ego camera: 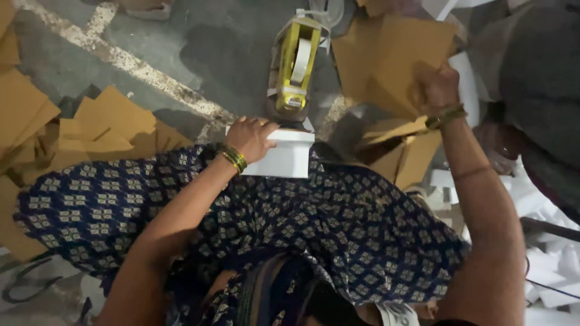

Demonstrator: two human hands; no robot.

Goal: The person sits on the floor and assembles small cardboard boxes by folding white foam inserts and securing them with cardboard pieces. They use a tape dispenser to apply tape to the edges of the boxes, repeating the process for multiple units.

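My left hand [251, 137] rests on top of a small white box [284, 156] that sits on my lap, over the dark blue patterned cloth [314, 223]. Just beyond the box, on the floor, stands a yellow tape dispenser [294, 66] with a roll of tape in it. My right hand [438, 89] is raised to the right and grips a flat brown cardboard sheet [386, 60] by its lower edge. Both wrists wear bangles.
Brown cardboard sheets [103, 124] lie scattered on the grey concrete floor [181, 42] at left and behind the dispenser. White foam or paper pieces [550, 265] pile up at the right. Another person in grey clothing [544, 78] sits at the upper right.
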